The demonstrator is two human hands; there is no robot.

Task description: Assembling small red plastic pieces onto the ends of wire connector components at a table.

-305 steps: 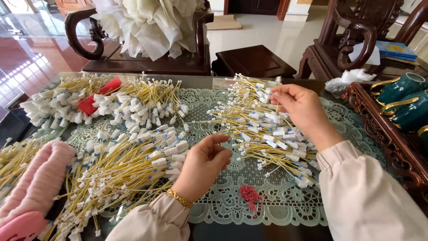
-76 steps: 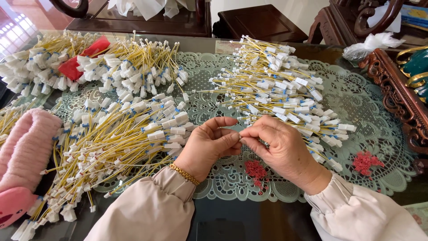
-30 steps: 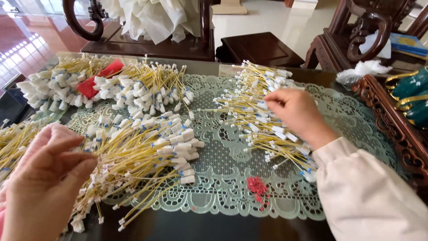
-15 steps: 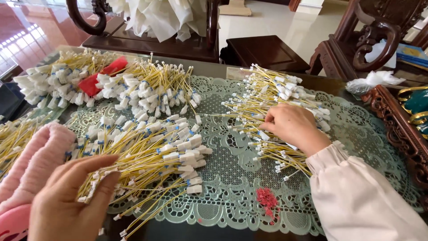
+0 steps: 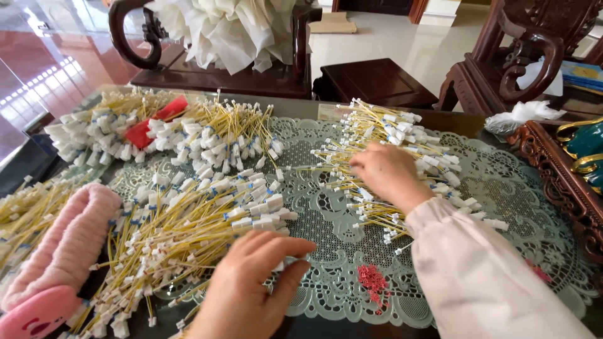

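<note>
Yellow wires with white connectors lie in heaps on the lace-covered desk (image 5: 502, 163). Right hand (image 5: 389, 174) rests on the far wire heap (image 5: 389, 135), its grip hidden, so I cannot tell its state. Left hand (image 5: 251, 289) lies loose, fingers spread, touching the near wire bundle (image 5: 188, 232) beside a pink plush pad (image 5: 63, 245).

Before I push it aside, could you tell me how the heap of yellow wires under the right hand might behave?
The heap of yellow wires would probably spread rather than slide whole, since the strands lie loose and crossed. Each thin wire looks light and bendy. The white plugs might snag on the lace mat.
</note>
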